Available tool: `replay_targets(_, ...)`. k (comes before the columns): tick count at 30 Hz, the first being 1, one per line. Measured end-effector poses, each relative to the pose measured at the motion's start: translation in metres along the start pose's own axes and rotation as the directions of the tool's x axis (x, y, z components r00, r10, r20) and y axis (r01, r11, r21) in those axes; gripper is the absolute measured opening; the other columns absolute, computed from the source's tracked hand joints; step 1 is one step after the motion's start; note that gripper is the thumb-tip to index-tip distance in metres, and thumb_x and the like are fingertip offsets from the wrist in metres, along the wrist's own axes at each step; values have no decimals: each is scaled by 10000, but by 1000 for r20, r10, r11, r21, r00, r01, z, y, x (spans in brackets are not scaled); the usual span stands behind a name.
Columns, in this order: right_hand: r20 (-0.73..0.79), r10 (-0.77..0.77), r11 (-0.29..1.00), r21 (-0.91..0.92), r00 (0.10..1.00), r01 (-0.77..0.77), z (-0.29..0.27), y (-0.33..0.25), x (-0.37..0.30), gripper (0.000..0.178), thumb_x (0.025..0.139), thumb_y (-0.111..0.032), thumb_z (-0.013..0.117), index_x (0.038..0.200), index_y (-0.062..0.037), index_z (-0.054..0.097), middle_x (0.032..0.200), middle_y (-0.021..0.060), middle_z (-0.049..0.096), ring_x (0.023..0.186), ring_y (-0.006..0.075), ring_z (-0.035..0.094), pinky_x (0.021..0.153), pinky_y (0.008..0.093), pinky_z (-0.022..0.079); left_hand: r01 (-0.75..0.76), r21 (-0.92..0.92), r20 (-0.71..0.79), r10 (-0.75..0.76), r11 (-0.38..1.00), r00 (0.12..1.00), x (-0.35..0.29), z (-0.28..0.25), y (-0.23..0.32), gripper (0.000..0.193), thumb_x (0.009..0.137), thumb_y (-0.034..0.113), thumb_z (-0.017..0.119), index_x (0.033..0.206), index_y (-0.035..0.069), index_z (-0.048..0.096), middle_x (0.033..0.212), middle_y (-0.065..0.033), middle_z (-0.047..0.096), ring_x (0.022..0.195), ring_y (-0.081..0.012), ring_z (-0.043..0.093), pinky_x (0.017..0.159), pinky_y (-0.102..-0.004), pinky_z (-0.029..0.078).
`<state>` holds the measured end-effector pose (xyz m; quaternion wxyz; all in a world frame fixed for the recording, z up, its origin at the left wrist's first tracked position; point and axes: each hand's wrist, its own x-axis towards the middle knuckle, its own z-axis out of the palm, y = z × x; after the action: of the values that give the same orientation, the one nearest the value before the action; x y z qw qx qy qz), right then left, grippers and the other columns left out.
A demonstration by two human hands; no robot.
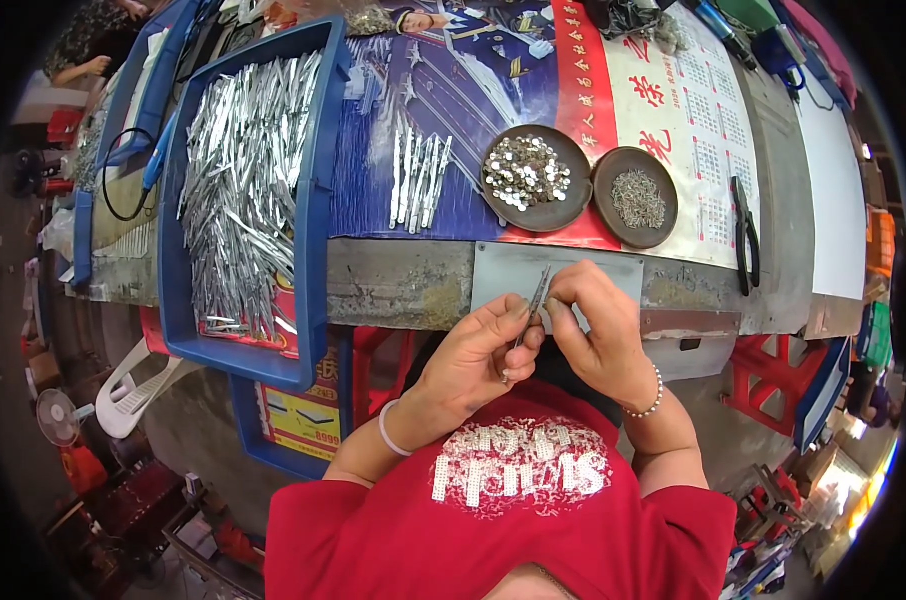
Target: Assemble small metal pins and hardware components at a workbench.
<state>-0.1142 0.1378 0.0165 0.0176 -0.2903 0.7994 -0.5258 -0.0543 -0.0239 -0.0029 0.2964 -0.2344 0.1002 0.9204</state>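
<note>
Over the table's near edge, my left hand [478, 360] pinches a slim dark-grey metal strip [536, 302] between thumb and fingers, its tip slanting up. My right hand [605, 325] is beside it, thumb and fingertips pressed together close to the strip; whatever they hold is too small to make out. Beneath the hands lies a grey metal plate [493, 270]. Just beyond are a brown dish [565, 212] of small silver discs and a smaller brown dish [658, 232] of tiny metal pins. Several silver strips [420, 180] lie side by side left of the dishes.
A deep blue bin [318, 190] heaped with silver metal strips [248, 160] stands at the left, jutting over the edge. Black-handled pliers [745, 235] lie at the right. A printed poster [708, 180] covers the tabletop. Red stools [773, 375] stand below the table.
</note>
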Motion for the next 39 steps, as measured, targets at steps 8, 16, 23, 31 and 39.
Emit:
replay_targets(8, -44, -92, 966, -245, 995, 78, 12, -4, -3, 150, 699, 27, 623, 805, -7, 522, 769, 114, 523, 632, 283, 536, 555, 373, 431, -96, 96, 18, 95, 991, 995, 1, -3, -4, 104, 957, 174, 529, 902, 90, 502, 773, -23, 561, 585, -66, 475, 528, -197, 381)
replay_targets(16, -53, -90, 949, -306, 995, 70, 17, -15, -11, 137, 726, 23, 622, 834, -7, 543, 819, 112, 538, 643, 272, 537, 567, 364, 435, -236, 242, 48, 231, 941, 972, -1, -3, -8, 123, 962, 153, 518, 875, 74, 478, 743, -32, 544, 560, -71, 454, 509, -199, 358)
replay_targets(23, -23, -22, 996, -91, 1000, 19, 3, -17, -12, 124, 788, 13, 635, 875, -6, 548, 850, 131, 575, 708, 294, 575, 616, 345, 472, -249, 275, 107, 228, 929, 968, -8, 4, -9, 96, 962, 119, 511, 895, 61, 475, 748, -42, 547, 568, -63, 446, 514, -195, 357)
replay_targets(31, 156, 113, 930, 330, 981, -160, -4, -8, -13, 133, 801, -6, 642, 865, 3, 527, 851, 121, 585, 739, 233, 575, 653, 301, 467, -175, 208, 190, 135, 962, 972, -13, 0, -16, 111, 965, 130, 506, 890, 66, 455, 724, -42, 536, 573, -73, 444, 510, -191, 353)
replay_targets(39, 379, 148, 683, 629, 913, -371, -10, -4, -15, 158, 865, -110, 629, 889, -1, 517, 902, 96, 532, 822, 169, 512, 740, 269, 425, -153, 272, 190, 103, 950, 976, -18, 0, -20, 121, 961, 134, 517, 878, 66, 460, 718, -30, 531, 567, -64, 453, 506, -186, 363)
